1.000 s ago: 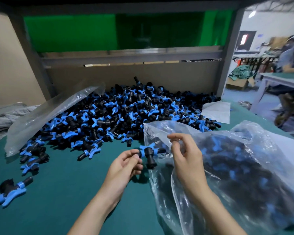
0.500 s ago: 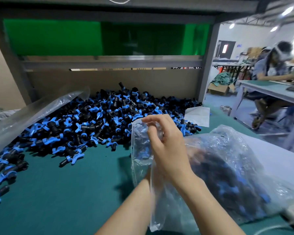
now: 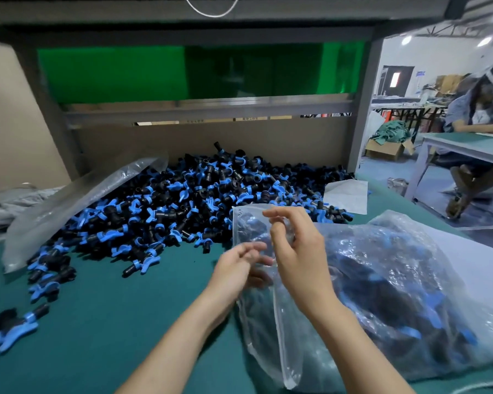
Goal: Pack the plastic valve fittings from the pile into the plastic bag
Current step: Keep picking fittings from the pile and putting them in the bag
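A large pile of black valve fittings with blue handles (image 3: 188, 206) covers the back of the green table (image 3: 97, 322). To the right lies a clear plastic bag (image 3: 382, 294), largely filled with the same fittings. My right hand (image 3: 299, 257) pinches the raised edge of the bag's mouth. My left hand (image 3: 239, 268) hovers just at the mouth, left of the right hand, with its fingers loosely curled and nothing in them; it looks blurred.
Another clear bag (image 3: 69, 206) lies over the pile's left side. A white sheet (image 3: 346, 194) sits at the pile's right end. Stray fittings (image 3: 12, 328) lie near the left front edge. A cardboard back wall stands behind the pile. A person sits at another table (image 3: 467, 143) to the right.
My left hand carried a fitting into the bag and has come back out with nothing in it. My right hand kept hold of the bag's mouth edge.
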`<state>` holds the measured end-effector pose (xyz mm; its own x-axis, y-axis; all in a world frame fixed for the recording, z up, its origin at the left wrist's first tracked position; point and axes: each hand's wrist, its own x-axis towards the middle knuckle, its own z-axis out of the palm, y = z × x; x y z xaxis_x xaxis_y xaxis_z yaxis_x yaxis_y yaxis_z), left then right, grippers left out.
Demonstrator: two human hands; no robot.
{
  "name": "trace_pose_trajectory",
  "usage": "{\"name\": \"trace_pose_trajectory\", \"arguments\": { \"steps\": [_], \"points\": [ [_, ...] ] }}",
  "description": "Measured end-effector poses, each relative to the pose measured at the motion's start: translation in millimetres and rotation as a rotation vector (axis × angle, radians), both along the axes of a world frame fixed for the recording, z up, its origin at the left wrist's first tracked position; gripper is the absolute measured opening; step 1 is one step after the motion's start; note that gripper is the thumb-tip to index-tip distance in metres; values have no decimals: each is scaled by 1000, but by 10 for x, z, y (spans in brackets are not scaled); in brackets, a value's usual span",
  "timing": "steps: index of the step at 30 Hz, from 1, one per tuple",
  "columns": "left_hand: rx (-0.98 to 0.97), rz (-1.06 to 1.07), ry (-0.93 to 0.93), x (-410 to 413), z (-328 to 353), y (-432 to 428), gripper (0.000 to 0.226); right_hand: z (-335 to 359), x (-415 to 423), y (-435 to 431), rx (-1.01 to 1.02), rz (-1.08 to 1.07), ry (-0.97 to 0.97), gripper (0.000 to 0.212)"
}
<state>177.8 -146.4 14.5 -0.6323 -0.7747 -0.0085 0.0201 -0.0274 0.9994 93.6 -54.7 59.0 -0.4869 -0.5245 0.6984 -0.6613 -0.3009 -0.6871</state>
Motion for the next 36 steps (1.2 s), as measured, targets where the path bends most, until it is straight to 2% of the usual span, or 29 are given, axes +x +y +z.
{"name": "trace_pose_trajectory", "arguments": {
  "steps": [2,5,8,9,11,13,16,23,30,36],
  "points": [
    [-125,148,-87,347,-134,-207,21,-166,-35,-58,38,-19,-26,25],
    [-443,421,-375,873,-346,-508,23,-428,-78,-109,102,-36,-77,30],
    [-651,724,-649,1204,-456,-699,22,-631,-123,-114,193,-76,-82,33],
    [-676,827,-713,1274,-463,-769,23,-666,-139,-113,214,-87,-81,33],
    [-598,924,-843,1322,-450,-863,30,-704,-172,-127,234,-104,-85,28],
    [-486,902,-968,1295,-429,-904,37,-730,-191,-137,263,-141,-79,22],
    [-493,846,-1115,1266,-437,-959,34,-775,-199,-140,327,-170,-61,19],
    [-542,866,-1099,1298,-484,-985,31,-771,-193,-147,391,-188,-33,19],
    [-557,858,-816,1346,-556,-953,30,-761,-34,-199,381,-242,-75,20],
    [-589,778,-540,1321,-597,-925,28,-805,-66,-162,426,-247,8,17]
  ]
}}
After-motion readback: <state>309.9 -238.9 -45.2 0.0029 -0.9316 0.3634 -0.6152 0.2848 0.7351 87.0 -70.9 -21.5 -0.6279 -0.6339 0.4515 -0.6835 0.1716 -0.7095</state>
